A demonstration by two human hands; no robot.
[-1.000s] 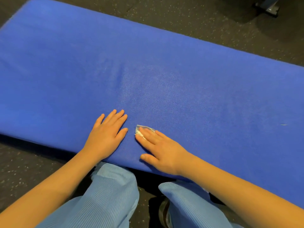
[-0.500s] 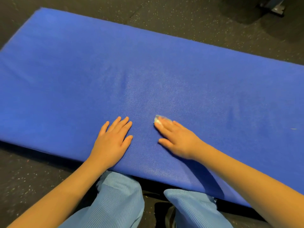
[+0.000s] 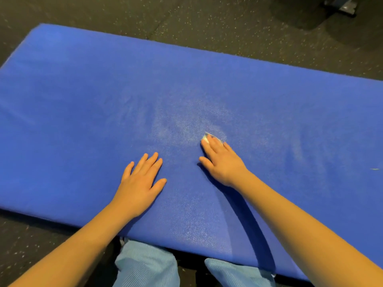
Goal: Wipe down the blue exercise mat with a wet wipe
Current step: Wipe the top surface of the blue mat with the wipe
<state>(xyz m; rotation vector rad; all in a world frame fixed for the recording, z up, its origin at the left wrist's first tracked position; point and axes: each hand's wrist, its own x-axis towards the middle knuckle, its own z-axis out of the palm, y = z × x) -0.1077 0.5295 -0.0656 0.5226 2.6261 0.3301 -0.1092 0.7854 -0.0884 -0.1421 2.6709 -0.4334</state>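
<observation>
The blue exercise mat (image 3: 83, 104) lies flat on the dark floor and fills most of the view. My right hand (image 3: 222, 162) presses a small white wet wipe (image 3: 206, 137) onto the mat near its middle with straight fingers; only the wipe's far edge shows beyond my fingertips. My left hand (image 3: 141, 183) rests flat on the mat to the left, fingers spread, closer to the near edge. A damp sheen shows on the mat around and beyond the wipe.
Dark speckled rubber flooring (image 3: 207, 23) surrounds the mat. A metal equipment base (image 3: 342, 7) stands at the far right corner. My knees in light blue trousers (image 3: 145, 266) are at the mat's near edge.
My right hand has slid the wipe away from me and to the right across the mat. My left hand stays flat in place. The view has shifted back.
</observation>
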